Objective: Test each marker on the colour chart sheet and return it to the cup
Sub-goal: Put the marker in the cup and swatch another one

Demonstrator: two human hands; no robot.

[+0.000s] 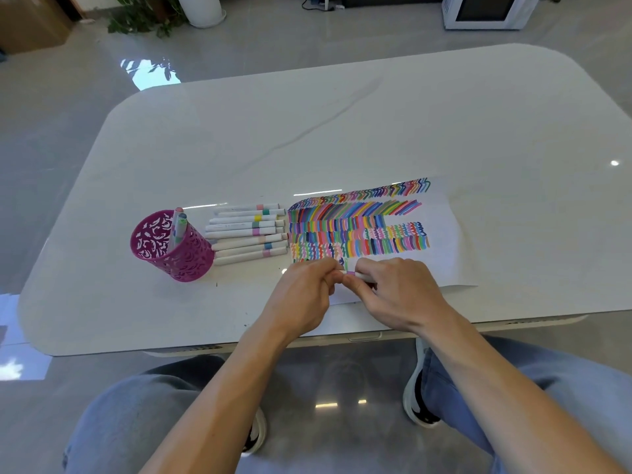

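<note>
Head view, left hand [304, 295] pinching one end of a white marker [357, 275], right hand [393, 295] curled round its barrel, both over the near edge of the colour chart sheet [441, 241], pink cup [171, 248] off left, loose markers [246, 234] lined up between, all on a white bench [342, 131]

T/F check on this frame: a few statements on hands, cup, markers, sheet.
1. The left hand and right hand both hold one marker. True.
2. The cup is empty. False: upright markers stand in it.
3. Loose markers lie in a row between cup and sheet. True.
4. The sheet is blank. False: coloured strokes cover much of it.
5. The cup stands right of the sheet. False: it is on the left.
</note>
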